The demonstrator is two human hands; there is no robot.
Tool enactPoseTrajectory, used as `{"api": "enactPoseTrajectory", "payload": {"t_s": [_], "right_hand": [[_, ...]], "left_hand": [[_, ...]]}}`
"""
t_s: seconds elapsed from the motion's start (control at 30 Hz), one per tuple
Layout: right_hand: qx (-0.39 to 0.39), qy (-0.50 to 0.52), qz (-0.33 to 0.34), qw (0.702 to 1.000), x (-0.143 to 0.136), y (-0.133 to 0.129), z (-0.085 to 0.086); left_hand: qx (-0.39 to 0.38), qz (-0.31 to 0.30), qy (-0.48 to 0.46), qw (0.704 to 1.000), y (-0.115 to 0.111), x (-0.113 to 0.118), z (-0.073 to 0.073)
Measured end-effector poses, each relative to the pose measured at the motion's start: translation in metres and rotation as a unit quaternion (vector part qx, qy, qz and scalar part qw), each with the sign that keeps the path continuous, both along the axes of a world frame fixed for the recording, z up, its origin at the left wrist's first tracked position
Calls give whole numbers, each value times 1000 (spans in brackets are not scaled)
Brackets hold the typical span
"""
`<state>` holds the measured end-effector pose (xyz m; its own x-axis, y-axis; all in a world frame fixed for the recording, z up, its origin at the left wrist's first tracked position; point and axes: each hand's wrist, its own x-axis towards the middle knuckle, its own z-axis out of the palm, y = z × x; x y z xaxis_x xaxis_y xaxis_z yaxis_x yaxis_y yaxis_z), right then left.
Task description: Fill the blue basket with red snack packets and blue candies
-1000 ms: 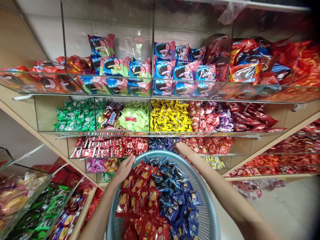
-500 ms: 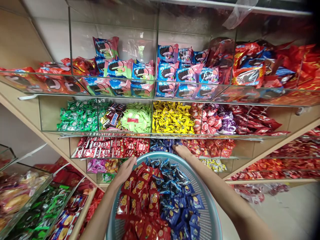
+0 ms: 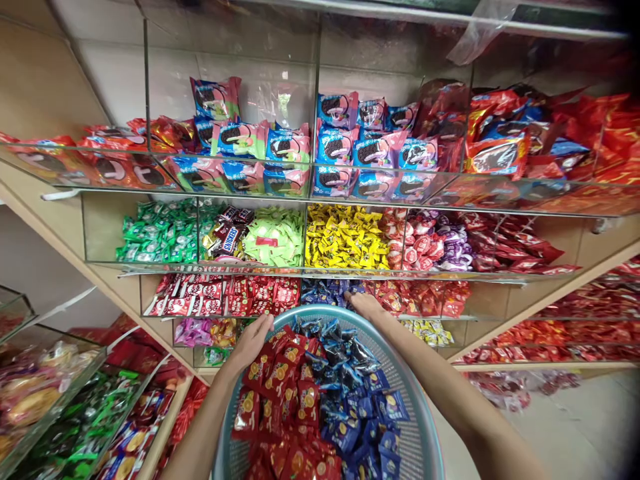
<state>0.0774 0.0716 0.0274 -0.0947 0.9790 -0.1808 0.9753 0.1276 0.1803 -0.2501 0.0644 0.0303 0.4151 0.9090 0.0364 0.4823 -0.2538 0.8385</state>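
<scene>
A teal round basket [image 3: 431,427] stands at the bottom centre, holding red packets [image 3: 277,377] on its left, dark blue packets [image 3: 345,430] on its right and black-and-blue wrapped sweets [image 3: 345,350] towards its far side. My left hand [image 3: 254,339] rests at the basket's far left rim, its fingers closed together over the edge. Beyond the far right rim, my right hand [image 3: 364,304] reaches to the shelf compartment of blue packets [image 3: 323,292]. Its fingertips are at those packets; whether one is pinched cannot be made out.
Clear shelf dividers and front panels stand close ahead. Above are yellow sweets [image 3: 345,237], green sweets [image 3: 160,233] and cookie packs [image 3: 373,150]. Red-and-white packets [image 3: 193,295] lie left of the blue ones. More sweet bins [image 3: 75,400] stand at lower left.
The view has shifted very slightly, with the upper shelves a little lower in the picture. Both hands and the basket have hardly moved.
</scene>
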Motion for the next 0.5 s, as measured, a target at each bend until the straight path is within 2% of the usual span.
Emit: {"api": "enactPoseTrajectory", "payload": {"t_s": [0.23, 0.4, 0.5], "right_hand": [[4, -11, 18, 1000, -3, -7, 8], [26, -12, 41, 999, 1, -16, 22], [68, -2, 57, 996, 7, -20, 33]], "left_hand": [[7, 1, 2, 1000, -1, -1, 1], [10, 4, 5, 1000, -1, -1, 0], [8, 8, 15, 1000, 0, -1, -2]]}}
